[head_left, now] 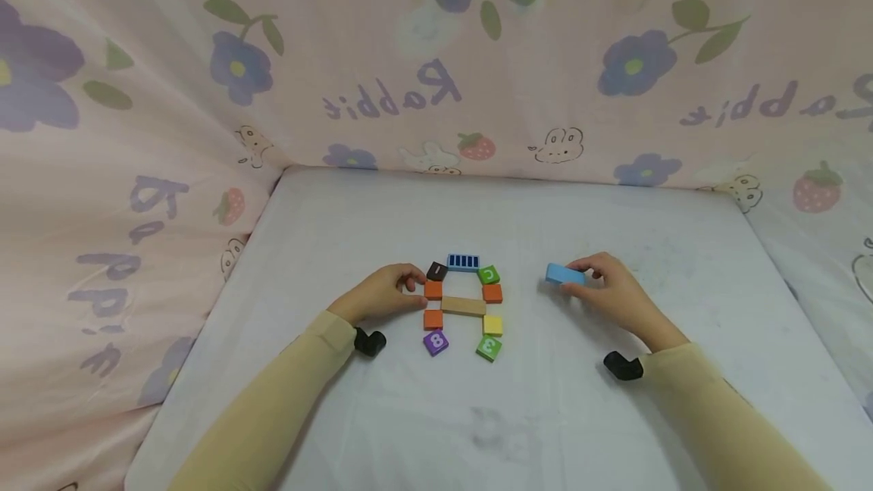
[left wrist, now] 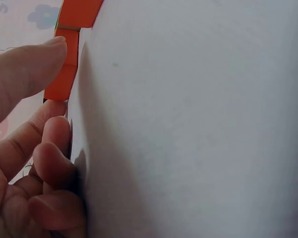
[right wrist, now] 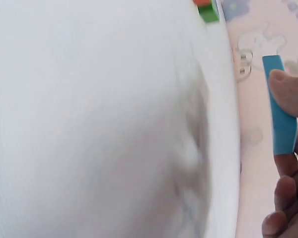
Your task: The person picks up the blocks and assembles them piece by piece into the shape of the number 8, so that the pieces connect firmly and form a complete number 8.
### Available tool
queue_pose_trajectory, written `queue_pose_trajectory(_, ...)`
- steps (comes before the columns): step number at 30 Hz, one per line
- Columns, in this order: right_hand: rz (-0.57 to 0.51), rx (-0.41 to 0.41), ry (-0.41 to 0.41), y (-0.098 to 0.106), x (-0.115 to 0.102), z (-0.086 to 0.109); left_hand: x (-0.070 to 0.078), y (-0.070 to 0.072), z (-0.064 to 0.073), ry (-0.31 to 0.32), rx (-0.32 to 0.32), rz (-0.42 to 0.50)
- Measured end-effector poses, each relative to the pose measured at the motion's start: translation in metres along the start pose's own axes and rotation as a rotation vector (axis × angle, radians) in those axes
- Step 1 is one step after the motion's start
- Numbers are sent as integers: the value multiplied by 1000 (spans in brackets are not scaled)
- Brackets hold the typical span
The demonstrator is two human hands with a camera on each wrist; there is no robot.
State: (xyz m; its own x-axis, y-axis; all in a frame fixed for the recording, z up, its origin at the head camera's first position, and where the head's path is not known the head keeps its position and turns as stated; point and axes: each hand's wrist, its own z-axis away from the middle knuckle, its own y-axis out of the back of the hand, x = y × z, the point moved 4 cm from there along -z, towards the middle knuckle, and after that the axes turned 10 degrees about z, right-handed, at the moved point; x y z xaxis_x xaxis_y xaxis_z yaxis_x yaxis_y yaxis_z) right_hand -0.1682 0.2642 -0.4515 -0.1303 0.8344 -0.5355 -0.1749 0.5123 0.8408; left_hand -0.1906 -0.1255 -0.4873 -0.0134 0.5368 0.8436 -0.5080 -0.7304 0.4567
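My left hand point(head_left: 383, 294) is at the left side of a letter-A-like arrangement of small blocks. Its thumb and forefinger pinch the upper left orange block point(head_left: 433, 290); the left wrist view shows the thumb on that orange block's point(left wrist: 63, 83) side and a fingertip at its end. Another orange block point(head_left: 433, 320) lies just nearer. To the right of the arrangement, my right hand point(head_left: 617, 295) holds a light blue oblong block point(head_left: 558, 273) between thumb and fingers. In the right wrist view the blue block point(right wrist: 284, 128) appears edge-on, raised off the white surface.
Around the arrangement are a blue barred block point(head_left: 464, 262), a black block point(head_left: 437, 271), a plain wooden crossbar block point(head_left: 464, 306), a yellow block point(head_left: 492, 326), a purple block point(head_left: 436, 342) and green blocks. Patterned curtains point(head_left: 532, 82) border the white table point(head_left: 382, 430).
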Motion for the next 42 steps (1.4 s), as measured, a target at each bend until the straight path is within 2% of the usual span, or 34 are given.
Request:
queue_pose_trajectory(8, -38, 38, 214, -36, -58, 11, 0, 0, 1, 5, 5, -13)
queue_pose_trajectory(13, -43, -6, 335, -63, -95, 23, 3, 1, 2, 7, 10, -21)
queue_pose_trajectory(18, 28, -47, 404, -86, -125, 33, 6, 1, 3, 0, 9, -25)
queue_pose_trajectory(26, 63, -80, 432, -105, -138, 39, 7, -1, 2, 2, 8, -21)
queue_pose_trajectory(42, 138, -81, 436, -112, -143, 38, 11, -1, 3, 29, 15, -19)
